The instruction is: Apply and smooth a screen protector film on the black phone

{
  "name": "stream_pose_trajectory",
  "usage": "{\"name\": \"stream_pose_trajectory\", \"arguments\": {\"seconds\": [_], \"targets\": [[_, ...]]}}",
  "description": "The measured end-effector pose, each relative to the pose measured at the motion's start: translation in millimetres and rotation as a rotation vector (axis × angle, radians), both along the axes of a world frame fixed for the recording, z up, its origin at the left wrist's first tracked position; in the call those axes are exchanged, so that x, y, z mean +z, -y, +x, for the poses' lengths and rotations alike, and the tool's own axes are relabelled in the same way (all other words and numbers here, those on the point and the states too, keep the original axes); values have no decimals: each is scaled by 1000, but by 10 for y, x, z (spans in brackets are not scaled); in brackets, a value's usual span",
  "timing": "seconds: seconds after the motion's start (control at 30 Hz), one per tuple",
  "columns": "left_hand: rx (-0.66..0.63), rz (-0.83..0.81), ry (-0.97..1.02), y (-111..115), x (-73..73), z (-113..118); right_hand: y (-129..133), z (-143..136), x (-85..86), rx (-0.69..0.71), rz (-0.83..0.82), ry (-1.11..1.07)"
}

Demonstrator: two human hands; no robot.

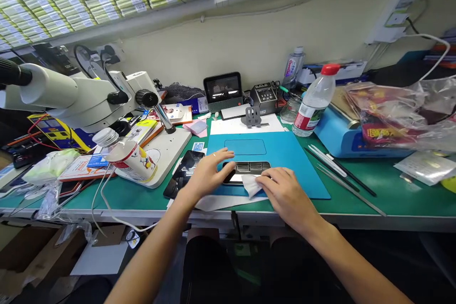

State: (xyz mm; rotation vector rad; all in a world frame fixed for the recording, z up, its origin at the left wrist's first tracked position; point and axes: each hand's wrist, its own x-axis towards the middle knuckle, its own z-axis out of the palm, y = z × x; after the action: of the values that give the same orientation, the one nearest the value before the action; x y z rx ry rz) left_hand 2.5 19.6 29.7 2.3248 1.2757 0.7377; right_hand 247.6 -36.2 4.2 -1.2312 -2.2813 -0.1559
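A dark, glossy phone-sized panel (251, 167) lies on a blue mat (302, 166), its surface reflecting light. My left hand (210, 171) rests at the panel's left end, fingers apart, with nothing gripped. Between the fingers of my right hand (285, 190) is a white wipe (251, 185), which touches the panel's near edge. White paper (221, 203) sticks out along the near side of the mat. Left of the mat, a black tablet-like device (185, 171) lies on the green bench.
A microscope (71, 97) and a white bottle (131, 159) stand left. A red-capped water bottle (313, 102), thin tools (351, 185) and a blue box (331, 133) are on the right. Behind the mat are a small screen (223, 90) and a black control unit (264, 97).
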Motion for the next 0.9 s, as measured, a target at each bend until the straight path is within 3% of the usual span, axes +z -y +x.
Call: {"name": "stream_pose_trajectory", "arguments": {"seconds": [0.07, 0.17, 0.27, 0.33, 0.5, 0.67, 0.9], "targets": [[-9, 26, -242, -314, 123, 28, -245, 197, 89, -33, 13, 75], [-44, 18, -348, -715, 242, 121, -713, 522, 191, -125, -64, 147], [-119, -18, -459, -941, 258, 241, -1116, 669, 219, -87, -175, 203], [-144, -45, -530, -996, 243, 303, -1265, 634, 213, -110, -128, 124], [-186, -44, -613, -987, 234, 345, -1282, 469, 158, -40, -54, -78], [-248, -44, -581, -1042, 283, 369, -1222, 523, 71, -2, -50, -157], [-220, -57, -428, -1049, 467, 231, -1185, 556, 70, -64, -57, -401]]}}
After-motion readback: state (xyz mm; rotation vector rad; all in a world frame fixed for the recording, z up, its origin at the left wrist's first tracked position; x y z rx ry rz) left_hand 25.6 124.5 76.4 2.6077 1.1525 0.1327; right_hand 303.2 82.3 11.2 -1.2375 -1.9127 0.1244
